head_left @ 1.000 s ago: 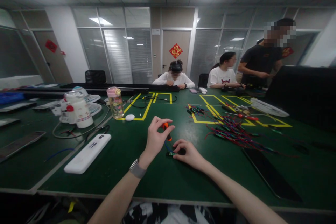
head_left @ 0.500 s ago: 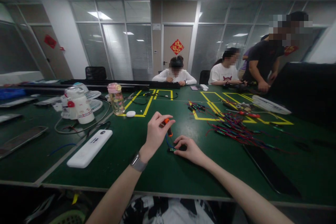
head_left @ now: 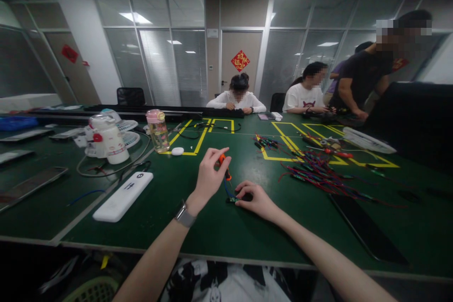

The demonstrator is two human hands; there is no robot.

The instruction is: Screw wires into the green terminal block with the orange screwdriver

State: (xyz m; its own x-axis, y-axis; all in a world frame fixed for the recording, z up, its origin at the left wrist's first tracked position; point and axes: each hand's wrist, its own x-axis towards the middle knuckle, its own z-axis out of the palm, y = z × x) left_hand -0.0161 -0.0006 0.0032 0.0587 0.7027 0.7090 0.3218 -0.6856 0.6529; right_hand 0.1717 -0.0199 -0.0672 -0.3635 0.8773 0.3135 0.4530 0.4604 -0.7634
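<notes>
My left hand (head_left: 208,175) pinches the orange handle of a small screwdriver (head_left: 223,165), held upright with its tip pointing down. Just right of it, my right hand (head_left: 255,198) presses a small green and black connector part (head_left: 231,199) flat on the green table (head_left: 212,231). The screwdriver tip stands over that part; whether it touches is hidden by my fingers. A watch sits on my left wrist.
A white power bank (head_left: 123,189) lies left of my hands. Farther left stand a white fan (head_left: 108,139) and a pink-capped bottle (head_left: 157,130). A pile of red and black wires (head_left: 314,170) spreads at the right, by a dark tablet (head_left: 364,229). Other people work at the far side.
The view has dipped and shifted slightly. My left hand twists the screwdriver a little; my right hand stays on the part. The standing person at the far right has leaned down.
</notes>
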